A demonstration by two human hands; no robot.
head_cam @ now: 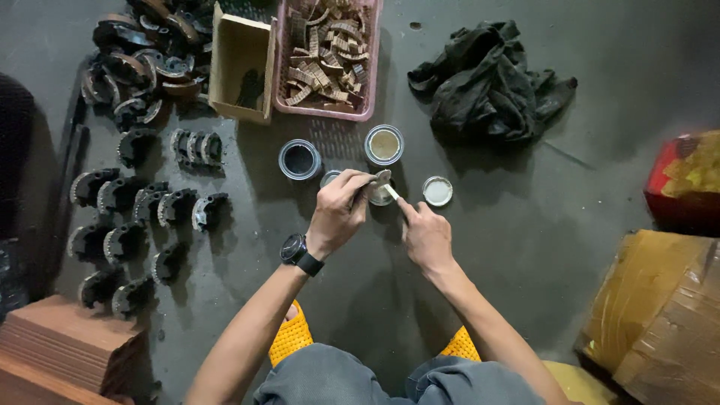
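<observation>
head view: left hand [337, 212] grip closed on curved lining strip [377, 180]; right hand [425, 236] pinches white stick [392, 193], tip just right-below strip, over small jar [381, 196].

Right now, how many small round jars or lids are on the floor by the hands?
4, maybe more hidden: a dark jar, a tan-filled jar, a white lid, and one jar partly behind the hands.

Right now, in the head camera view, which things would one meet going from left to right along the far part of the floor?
Pile of dark curved metal parts → open cardboard box → pink basket of brown curved strips → crumpled black cloth → red container at the right edge.
</observation>
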